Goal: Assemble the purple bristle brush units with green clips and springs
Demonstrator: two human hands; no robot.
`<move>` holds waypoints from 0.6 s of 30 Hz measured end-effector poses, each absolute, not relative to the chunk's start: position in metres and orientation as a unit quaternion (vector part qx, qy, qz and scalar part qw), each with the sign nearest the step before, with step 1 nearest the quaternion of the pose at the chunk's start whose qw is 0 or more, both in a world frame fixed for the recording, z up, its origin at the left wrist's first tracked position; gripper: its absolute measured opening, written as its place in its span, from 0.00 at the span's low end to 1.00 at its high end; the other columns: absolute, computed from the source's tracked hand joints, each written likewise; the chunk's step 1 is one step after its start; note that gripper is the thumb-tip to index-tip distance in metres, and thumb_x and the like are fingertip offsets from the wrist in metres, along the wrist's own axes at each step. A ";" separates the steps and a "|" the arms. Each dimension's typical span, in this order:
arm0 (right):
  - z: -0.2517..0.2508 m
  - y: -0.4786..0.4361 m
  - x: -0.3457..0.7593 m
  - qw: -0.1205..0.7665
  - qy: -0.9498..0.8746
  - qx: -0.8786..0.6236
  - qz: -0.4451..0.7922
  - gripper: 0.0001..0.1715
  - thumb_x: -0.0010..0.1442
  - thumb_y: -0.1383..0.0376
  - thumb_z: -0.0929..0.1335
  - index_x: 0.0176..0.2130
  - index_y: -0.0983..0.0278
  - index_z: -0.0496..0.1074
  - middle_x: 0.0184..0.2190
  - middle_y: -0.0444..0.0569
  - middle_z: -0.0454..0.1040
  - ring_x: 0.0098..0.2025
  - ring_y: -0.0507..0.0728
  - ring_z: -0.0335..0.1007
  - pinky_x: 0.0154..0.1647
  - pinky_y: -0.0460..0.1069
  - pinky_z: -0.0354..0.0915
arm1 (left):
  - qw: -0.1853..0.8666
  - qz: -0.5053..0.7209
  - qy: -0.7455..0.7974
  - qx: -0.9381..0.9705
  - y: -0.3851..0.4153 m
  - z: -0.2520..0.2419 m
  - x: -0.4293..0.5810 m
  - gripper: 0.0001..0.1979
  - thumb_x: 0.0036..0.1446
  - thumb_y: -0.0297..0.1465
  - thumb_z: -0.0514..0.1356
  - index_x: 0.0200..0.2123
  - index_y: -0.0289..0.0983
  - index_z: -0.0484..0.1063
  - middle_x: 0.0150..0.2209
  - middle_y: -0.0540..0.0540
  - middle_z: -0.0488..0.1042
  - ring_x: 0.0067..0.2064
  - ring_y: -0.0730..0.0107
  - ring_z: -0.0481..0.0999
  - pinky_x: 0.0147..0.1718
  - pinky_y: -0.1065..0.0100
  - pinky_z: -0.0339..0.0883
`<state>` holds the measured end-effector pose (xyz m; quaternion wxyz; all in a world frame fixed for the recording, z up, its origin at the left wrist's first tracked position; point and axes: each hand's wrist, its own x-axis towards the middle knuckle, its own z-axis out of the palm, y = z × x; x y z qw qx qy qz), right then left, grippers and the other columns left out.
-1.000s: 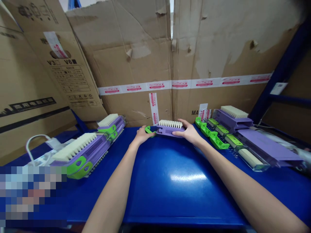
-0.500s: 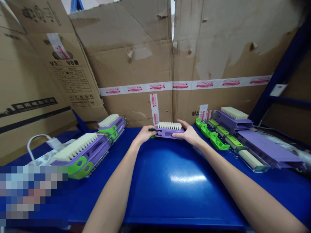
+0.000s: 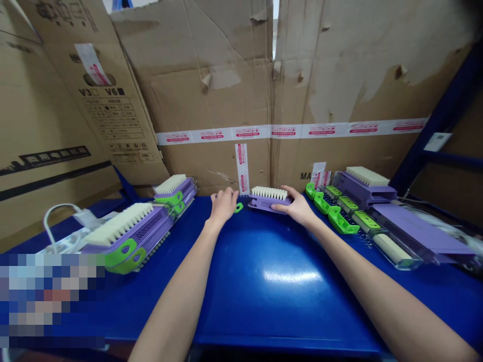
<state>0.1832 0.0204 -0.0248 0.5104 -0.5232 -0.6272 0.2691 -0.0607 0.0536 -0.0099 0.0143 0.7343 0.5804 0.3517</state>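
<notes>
My right hand (image 3: pixel 298 205) grips the right end of a purple brush body (image 3: pixel 266 203). Its cream bristles (image 3: pixel 269 192) face up, and its left end is free. My left hand (image 3: pixel 223 205) is close by to the left, its fingers curled down over a green plastic handle piece (image 3: pixel 238 207). One looped end of that piece shows beside the fingers; the rest is hidden behind the hand.
Brushes with green handles (image 3: pixel 130 226) stand along the left, near a white power strip (image 3: pixel 70 244). On the right lie green handle pieces (image 3: pixel 341 221), a brush body (image 3: pixel 366 183) and purple casings (image 3: pixel 422 226). Cardboard (image 3: pixel 207 105) walls the back of the blue table (image 3: pixel 241 301).
My left hand has let go of the brush's left end and shifted a little left, over the green piece. The brush stays in my right hand, moved slightly right.
</notes>
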 end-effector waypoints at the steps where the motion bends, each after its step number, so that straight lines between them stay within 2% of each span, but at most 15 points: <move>1: -0.026 0.021 0.184 0.509 -0.626 -0.538 0.247 0.51 0.37 0.54 0.77 0.58 0.66 0.62 0.48 0.54 0.72 0.48 0.61 0.69 0.54 0.56 0.63 | -0.007 0.352 0.600 0.719 0.053 -0.009 -0.062 0.13 0.63 0.38 0.48 0.34 0.38 0.67 0.33 0.40 0.74 0.45 0.53 0.71 0.51 0.54 0.53; 5: -0.034 0.021 0.183 0.481 -0.644 -0.579 0.137 0.50 0.40 0.52 0.76 0.58 0.63 0.62 0.49 0.55 0.70 0.52 0.65 0.65 0.56 0.60 0.59 | -0.022 0.411 0.641 0.648 0.055 -0.008 -0.070 0.13 0.64 0.38 0.45 0.35 0.39 0.65 0.30 0.41 0.73 0.40 0.54 0.73 0.44 0.60 0.56; 11: -0.034 0.012 0.171 0.417 -0.664 -0.618 0.054 0.49 0.45 0.50 0.73 0.61 0.64 0.60 0.51 0.62 0.66 0.56 0.73 0.58 0.56 0.66 0.55 | 0.071 0.554 0.575 0.597 0.059 -0.006 -0.070 0.18 0.65 0.40 0.42 0.26 0.41 0.60 0.19 0.50 0.65 0.27 0.65 0.69 0.32 0.68 0.56; 15: -0.022 0.004 0.160 0.477 -0.673 -0.564 0.027 0.41 0.52 0.47 0.69 0.59 0.62 0.62 0.50 0.60 0.67 0.56 0.70 0.59 0.58 0.64 0.53 | 0.145 0.565 0.530 0.615 0.057 -0.002 -0.059 0.19 0.64 0.40 0.42 0.23 0.41 0.58 0.14 0.53 0.60 0.20 0.70 0.64 0.28 0.69 0.56; 18: -0.013 -0.002 0.151 0.524 -0.682 -0.504 0.083 0.34 0.56 0.50 0.65 0.57 0.64 0.63 0.45 0.56 0.72 0.49 0.64 0.67 0.53 0.58 0.60 | 0.183 0.561 0.506 0.629 0.055 0.000 -0.049 0.19 0.64 0.41 0.42 0.23 0.40 0.58 0.13 0.54 0.58 0.19 0.71 0.62 0.26 0.70 0.56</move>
